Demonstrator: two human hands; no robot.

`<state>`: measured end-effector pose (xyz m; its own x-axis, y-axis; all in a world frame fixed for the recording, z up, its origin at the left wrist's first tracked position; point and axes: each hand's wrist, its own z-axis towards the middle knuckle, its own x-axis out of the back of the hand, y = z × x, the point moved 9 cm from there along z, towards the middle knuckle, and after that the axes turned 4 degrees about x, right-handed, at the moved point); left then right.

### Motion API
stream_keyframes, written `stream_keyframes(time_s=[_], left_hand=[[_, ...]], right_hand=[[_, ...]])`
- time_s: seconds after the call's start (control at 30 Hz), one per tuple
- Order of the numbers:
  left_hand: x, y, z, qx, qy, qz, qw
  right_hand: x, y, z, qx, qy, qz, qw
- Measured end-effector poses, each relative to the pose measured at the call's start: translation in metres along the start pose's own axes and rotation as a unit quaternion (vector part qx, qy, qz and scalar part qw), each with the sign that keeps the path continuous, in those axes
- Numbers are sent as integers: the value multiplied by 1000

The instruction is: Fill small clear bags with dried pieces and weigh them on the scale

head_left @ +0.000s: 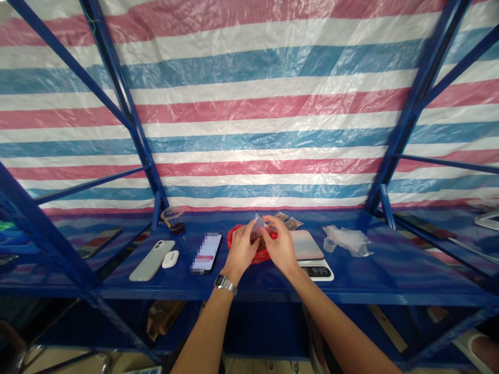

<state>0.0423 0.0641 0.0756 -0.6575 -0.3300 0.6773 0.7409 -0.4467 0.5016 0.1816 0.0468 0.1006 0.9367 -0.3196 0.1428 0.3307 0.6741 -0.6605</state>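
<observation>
Both of my hands meet over a red plastic bag (262,257) that holds small brown pieces. Between them is a small clear plastic bag (258,224), its upper corner sticking up. My left hand (242,245), with a metal watch at the wrist, pinches the clear bag from the left. My right hand (279,244) has its fingers closed on the bag's other side. A digital scale (307,246) with a flat metal plate stands just right of my right hand. Behind it lie small filled packets (293,224). The clear bag's contents are hard to make out.
On the left of the blue shelf (351,280) lie a phone with its screen lit (206,252), a white earbud case (170,259), a pale phone (152,261) and a cup with dark liquid (176,223). Clear bags (354,241) and a small cup (329,244) lie right. Blue posts flank both sides.
</observation>
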Motion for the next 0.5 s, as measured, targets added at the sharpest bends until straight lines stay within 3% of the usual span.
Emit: stream_keyframes(time_s=[0.5], left_hand=[[2, 5, -1, -5, 13, 13, 1000]], right_hand=[[4, -2, -1, 21, 20, -18, 999]])
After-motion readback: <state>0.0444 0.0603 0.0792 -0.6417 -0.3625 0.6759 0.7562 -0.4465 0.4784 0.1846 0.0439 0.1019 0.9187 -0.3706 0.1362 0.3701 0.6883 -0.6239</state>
